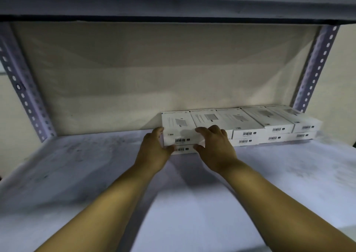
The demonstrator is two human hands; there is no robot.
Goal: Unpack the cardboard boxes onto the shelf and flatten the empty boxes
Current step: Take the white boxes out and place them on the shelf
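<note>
White boxes (240,124) sit in a row along the back of the shelf (77,174), pushed toward the right rear corner and stacked two high, barcode labels facing out. Both hands are on the leftmost stack. The top box (179,128) of that stack is the one being handled: the left hand (154,151) wraps its left front corner, fingers curled up along the side and thumb across the front edge near the barcode. The right hand (215,145) reaches over its right side, fingers bent and resting on the top face, thumb tucked against the front edge (so it looks like a two-handed grip, though I can't tell how firmly the right one is clamping). A lower box (183,150) peeks out underneath, between the two thumbs.

Shelf surface is pale grey and scuffed, with the front and left parts bare. Perforated metal posts (21,82) frame both sides, a beige wall (154,68) sits behind, and another shelf board (173,1) runs overhead.
</note>
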